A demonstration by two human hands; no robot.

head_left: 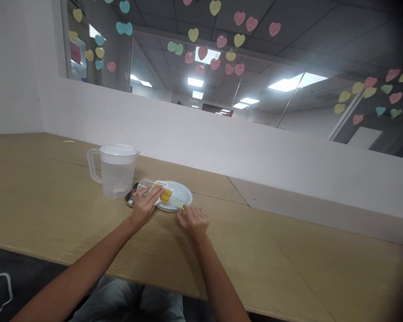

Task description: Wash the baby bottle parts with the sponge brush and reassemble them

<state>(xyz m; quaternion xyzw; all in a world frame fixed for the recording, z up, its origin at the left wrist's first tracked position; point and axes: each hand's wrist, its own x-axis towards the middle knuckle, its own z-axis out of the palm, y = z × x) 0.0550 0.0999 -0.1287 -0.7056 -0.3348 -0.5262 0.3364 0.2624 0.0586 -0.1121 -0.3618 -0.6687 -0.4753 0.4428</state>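
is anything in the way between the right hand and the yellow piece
Nothing visible blocks the way: only the thin green stick, pinched by the right hand, spans the gap over the white plate toward the yellow piece.

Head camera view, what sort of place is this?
Probably an office or classroom-type room: rectangular panel lights show in the wide glass, heart-shaped notes dot that glass, and a long wood-toned table runs along a white wall.
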